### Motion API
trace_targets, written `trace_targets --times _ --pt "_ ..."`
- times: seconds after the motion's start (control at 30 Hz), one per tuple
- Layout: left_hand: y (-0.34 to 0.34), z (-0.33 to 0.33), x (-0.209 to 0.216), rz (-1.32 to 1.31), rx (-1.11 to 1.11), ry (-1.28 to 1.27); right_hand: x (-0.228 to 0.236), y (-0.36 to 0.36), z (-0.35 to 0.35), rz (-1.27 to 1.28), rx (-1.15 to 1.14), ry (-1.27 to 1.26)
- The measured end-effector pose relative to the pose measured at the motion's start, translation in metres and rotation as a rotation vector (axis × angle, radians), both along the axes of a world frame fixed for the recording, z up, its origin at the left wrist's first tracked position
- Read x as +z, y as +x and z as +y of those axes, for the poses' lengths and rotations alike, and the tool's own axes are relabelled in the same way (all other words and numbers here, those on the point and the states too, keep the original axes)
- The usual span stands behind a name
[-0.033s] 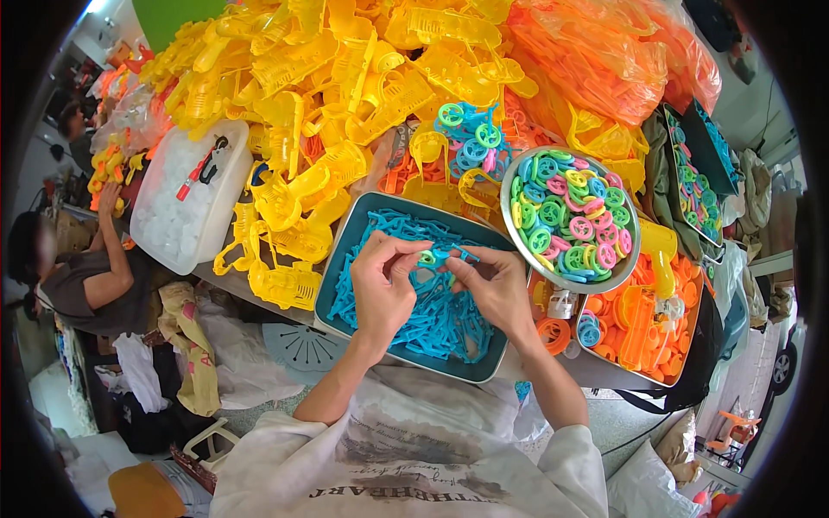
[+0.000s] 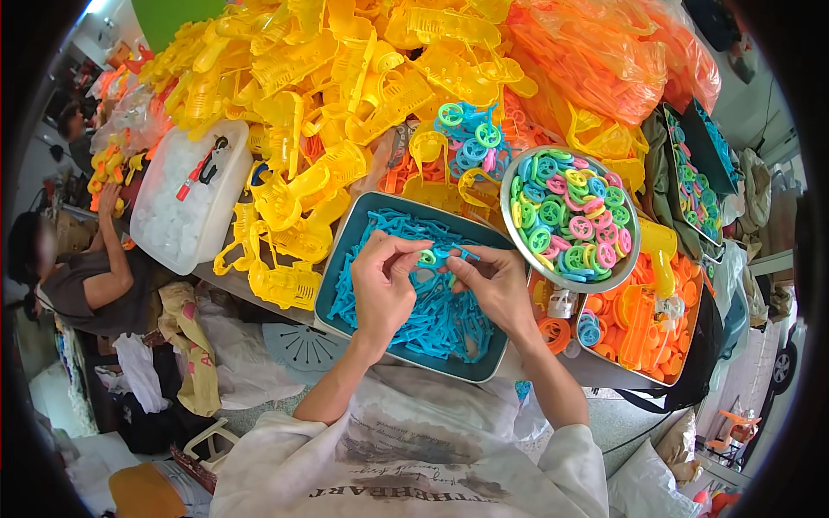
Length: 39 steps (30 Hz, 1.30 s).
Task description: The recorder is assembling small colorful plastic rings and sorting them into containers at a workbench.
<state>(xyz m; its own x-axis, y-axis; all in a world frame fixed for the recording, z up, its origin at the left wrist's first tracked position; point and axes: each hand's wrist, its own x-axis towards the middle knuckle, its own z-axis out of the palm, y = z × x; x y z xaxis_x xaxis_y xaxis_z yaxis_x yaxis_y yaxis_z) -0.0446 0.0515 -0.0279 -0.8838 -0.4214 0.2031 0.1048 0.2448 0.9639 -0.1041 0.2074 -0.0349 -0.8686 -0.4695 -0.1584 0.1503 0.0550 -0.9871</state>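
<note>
Above a teal tray (image 2: 324, 298) heaped with thin blue plastic pieces (image 2: 432, 315), my two hands meet. My left hand (image 2: 386, 281) pinches a small green plastic wheel (image 2: 427, 257) between thumb and forefinger. A blue plastic piece (image 2: 467, 253) is gripped by the fingertips of my right hand (image 2: 492, 285). The wheel and the blue piece touch or nearly touch; whether they are joined I cannot tell. Beside my right hand, a round metal bowl (image 2: 508, 207) is filled with small wheels (image 2: 574, 216) in pink, green, blue and yellow.
Yellow plastic shells (image 2: 294, 65) pile up behind the tray. Orange parts (image 2: 665, 345) fill a tray at right, below the bowl. At left stands a white tub (image 2: 233, 194) of translucent pieces. Orange plastic bags (image 2: 596, 60) lie at the back. Another person (image 2: 95, 276) sits far left.
</note>
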Motion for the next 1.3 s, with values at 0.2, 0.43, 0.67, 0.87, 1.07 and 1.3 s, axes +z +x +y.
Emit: trace_targets --times 0.2,0.43,0.67,0.87,1.07,1.3 --pt "0.0 0.005 -0.004 0.001 -0.009 0.183 -0.007 -0.01 0.005 -0.157 0.086 -0.103" --pt "0.002 0.012 -0.003 0.079 0.06 -0.097 -0.008 -0.01 0.004 -0.215 0.037 -0.139" --pt "0.004 0.015 0.009 0.066 0.073 -0.218 -0.009 -0.007 0.003 -0.183 -0.042 -0.125" --pt "0.004 0.006 0.001 0.012 0.018 0.01 -0.002 -0.002 -0.001 -0.049 -0.079 -0.034" --pt "0.007 -0.017 0.006 -0.053 -0.168 0.328 0.012 0.008 -0.006 0.299 -0.073 0.061" --pt "0.002 -0.019 0.027 -0.041 -0.185 -0.045 0.011 0.01 -0.004 0.236 -0.047 0.033"
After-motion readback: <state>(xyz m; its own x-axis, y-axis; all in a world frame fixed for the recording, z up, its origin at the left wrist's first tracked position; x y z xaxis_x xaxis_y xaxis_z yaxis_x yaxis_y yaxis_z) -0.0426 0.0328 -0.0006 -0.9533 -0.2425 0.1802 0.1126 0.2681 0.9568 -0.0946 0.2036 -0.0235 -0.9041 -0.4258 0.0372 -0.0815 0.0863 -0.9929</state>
